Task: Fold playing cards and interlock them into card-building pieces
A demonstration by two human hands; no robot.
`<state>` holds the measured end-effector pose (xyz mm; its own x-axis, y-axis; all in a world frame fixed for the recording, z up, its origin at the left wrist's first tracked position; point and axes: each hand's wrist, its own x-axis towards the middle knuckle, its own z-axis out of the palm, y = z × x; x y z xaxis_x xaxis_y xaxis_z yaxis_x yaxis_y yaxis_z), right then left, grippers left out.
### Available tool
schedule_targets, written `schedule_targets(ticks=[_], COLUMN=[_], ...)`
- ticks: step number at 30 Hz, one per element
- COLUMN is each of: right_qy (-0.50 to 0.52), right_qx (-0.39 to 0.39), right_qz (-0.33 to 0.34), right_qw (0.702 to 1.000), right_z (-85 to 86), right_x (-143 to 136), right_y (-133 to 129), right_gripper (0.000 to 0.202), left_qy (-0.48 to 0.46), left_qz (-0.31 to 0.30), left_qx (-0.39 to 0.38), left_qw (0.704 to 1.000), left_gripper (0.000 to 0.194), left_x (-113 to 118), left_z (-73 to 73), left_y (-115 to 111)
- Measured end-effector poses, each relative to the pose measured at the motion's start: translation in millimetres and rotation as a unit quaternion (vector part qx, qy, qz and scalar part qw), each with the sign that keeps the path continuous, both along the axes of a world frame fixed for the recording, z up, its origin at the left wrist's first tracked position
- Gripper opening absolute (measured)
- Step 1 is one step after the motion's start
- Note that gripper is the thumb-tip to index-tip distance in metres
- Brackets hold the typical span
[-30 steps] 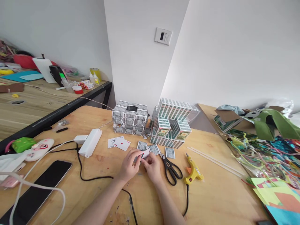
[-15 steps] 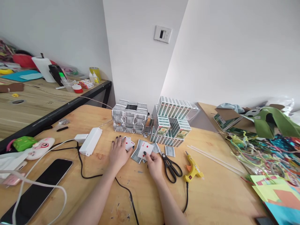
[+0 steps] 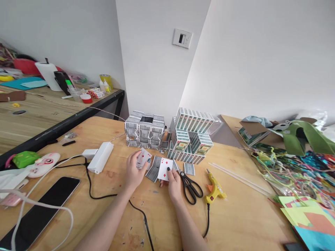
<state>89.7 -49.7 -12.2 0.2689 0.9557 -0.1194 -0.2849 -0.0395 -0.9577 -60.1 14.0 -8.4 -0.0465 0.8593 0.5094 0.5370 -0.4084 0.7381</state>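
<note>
My left hand grips a playing card, an ace of diamonds by its look, tilted up between thumb and fingers. Between the thumb and fingers of my right hand is a two of diamonds card, its face toward me. Behind and between the hands, patterned card backs lie on the table. A box-like structure built of cards stands just beyond my left hand. Black-handled scissors rest right of my right hand, and a single card lies face down past them.
Stacked card boxes stand behind the loose cards. To the right are a yellow glue gun and clear glue sticks. A white power adapter, cables and a phone occupy the left. Coloured paper lies far right.
My left hand has lifted its card off the table and tilted it up. My right hand has raised the two of diamonds more upright and moved slightly right.
</note>
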Motion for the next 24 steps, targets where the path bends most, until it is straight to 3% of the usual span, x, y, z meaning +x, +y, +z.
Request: schedule_targets(ticks=[3, 9, 14, 19, 24], right_qy=[0.016, 0.012, 0.112, 0.153, 0.152], right_qx=[0.007, 0.002, -0.016, -0.013, -0.029], right_qz=[0.016, -0.053, -0.083, -0.04, -0.041], right_qw=[1.0, 0.999, 0.99, 0.987, 0.987], right_z=[0.9, -2.4, -4.7, 3.1, 5.6], right_x=[-0.4, 8.1, 14.1, 14.5, 13.9], right_y=[1.1, 4.5, 7.0, 5.7, 5.1], right_gripper=[0.031, 0.03, 0.026, 0.018, 0.021], left_qy=[-0.025, 0.007, 0.029, 0.053, -0.024], left_qz=[-0.092, -0.235, -0.261, -0.288, -0.279], left_qx=[0.012, 0.019, 0.013, 0.018, 0.012], left_qw=[0.995, 0.972, 0.965, 0.956, 0.96], left_gripper=[0.053, 0.058, 0.062, 0.063, 0.066], left_x=[9.7, 23.8, 23.1, 23.8, 26.3], left_z=[3.6, 10.0, 11.2, 14.2, 13.2], left_y=[-11.7, -28.2, -30.5, -36.3, -35.9])
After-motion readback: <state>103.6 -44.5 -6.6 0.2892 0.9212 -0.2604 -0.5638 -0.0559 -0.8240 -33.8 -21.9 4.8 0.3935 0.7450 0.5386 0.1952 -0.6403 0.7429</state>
